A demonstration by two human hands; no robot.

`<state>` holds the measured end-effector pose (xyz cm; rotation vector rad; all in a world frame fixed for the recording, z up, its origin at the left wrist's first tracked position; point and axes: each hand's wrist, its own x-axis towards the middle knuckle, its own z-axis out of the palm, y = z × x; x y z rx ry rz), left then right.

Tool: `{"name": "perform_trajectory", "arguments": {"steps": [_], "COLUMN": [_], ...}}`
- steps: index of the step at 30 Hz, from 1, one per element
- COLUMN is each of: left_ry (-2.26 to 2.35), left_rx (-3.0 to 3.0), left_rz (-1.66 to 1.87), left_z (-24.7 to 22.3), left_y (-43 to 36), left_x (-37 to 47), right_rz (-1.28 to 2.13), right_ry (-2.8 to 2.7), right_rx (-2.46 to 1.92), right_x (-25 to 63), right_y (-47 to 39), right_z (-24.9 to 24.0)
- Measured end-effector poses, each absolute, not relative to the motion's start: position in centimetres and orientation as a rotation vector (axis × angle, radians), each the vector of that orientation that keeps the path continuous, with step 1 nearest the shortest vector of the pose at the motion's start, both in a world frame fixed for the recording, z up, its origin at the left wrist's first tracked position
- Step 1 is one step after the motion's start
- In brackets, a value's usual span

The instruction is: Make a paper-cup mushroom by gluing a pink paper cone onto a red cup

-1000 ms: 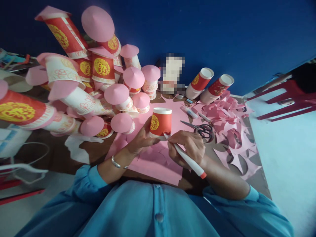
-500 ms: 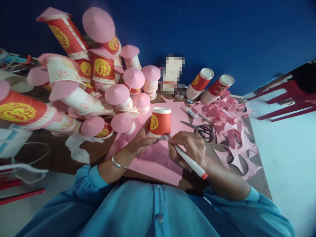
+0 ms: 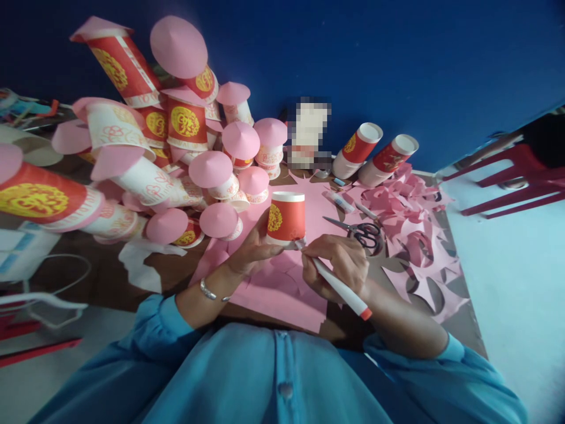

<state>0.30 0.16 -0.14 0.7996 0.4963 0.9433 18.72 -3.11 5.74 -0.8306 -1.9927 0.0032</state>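
Note:
A red paper cup (image 3: 289, 219) with a gold emblem and white bands is upside down or upright, I cannot tell which, above pink paper. My left hand (image 3: 256, 250) is closed around its left side and lower edge. In my right hand (image 3: 338, 264) is a white marker pen (image 3: 339, 285) with a red end, held like a pencil. The pen's tip meets the white band at the cup's lower right. Underneath both hands lie pink paper sheets (image 3: 273, 300).
Several cups with pink cone tops (image 3: 210, 169) are piled at the left. Black-handled scissors (image 3: 364, 233) lie right of the cup, beside pink paper scraps (image 3: 410, 218). Two cup stacks (image 3: 356, 150) lean near the blue wall. A red stool (image 3: 507, 176) stands at the right.
The cup has shifted very slightly left in my left hand. The marker pen stays at its lower band, with my right hand nearly still.

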Motion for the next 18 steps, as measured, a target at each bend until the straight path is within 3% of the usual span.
{"name": "perform_trajectory", "arguments": {"steps": [18], "left_ry": [0.488], "left_rx": [0.693], "left_rz": [1.009], "left_z": [-0.9], "left_y": [0.1], "left_x": [0.0], "right_rz": [0.055], "right_ry": [-1.847], "right_rx": [-0.688], "right_x": [18.8], "right_y": [-3.0], "right_z": [5.1]}}
